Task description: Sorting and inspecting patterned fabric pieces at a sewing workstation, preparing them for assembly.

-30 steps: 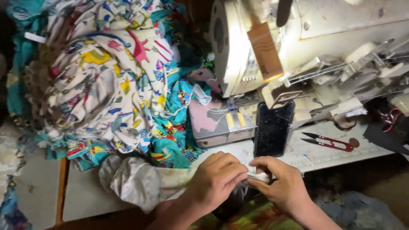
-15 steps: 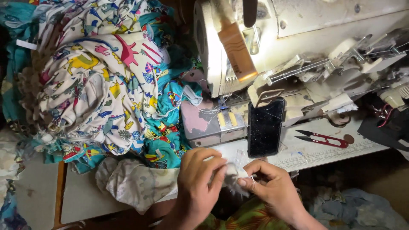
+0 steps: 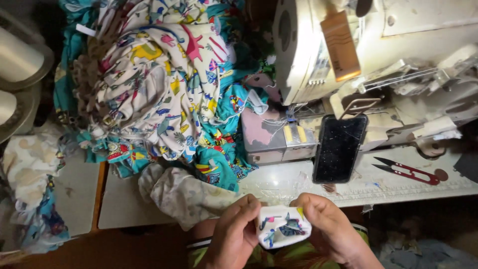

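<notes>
Below the tabletop [image 3: 298, 182] edge, the left hand [image 3: 234, 234] and right hand [image 3: 331, 229] are each pinching a small printed cloth piece [image 3: 283, 226] in their grip.

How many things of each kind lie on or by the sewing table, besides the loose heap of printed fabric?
Sewing machine: 1
Phone: 1
Red thread snips: 1
Thread cones: 2
Small printed fabric piece, held between left hand and right hand: 1
Total: 6

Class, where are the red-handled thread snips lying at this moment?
In the head view, the red-handled thread snips lie on the white sewing table at the right, beside the black phone and beyond the right hand.
</notes>
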